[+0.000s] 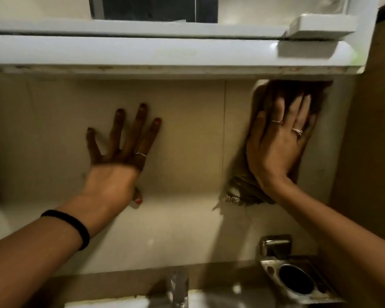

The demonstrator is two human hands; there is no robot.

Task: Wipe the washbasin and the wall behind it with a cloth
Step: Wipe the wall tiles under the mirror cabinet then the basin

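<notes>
The beige tiled wall [187,134] fills the middle of the head view, under a white shelf. My right hand [278,138] presses a dark brown cloth [242,187] flat against the wall's upper right part, just below the shelf; the cloth's frayed lower end hangs below my wrist. My left hand [120,152] lies flat on the wall to the left, fingers spread, holding nothing. A strip of the washbasin [129,302] and the tap [179,290] show at the bottom edge.
A white shelf [142,54] juts out above the hands, with a white soap tray [320,25] at its right end. A metal holder with a round opening [296,283] is fixed to the wall at the lower right. A brown side panel [373,130] closes the right.
</notes>
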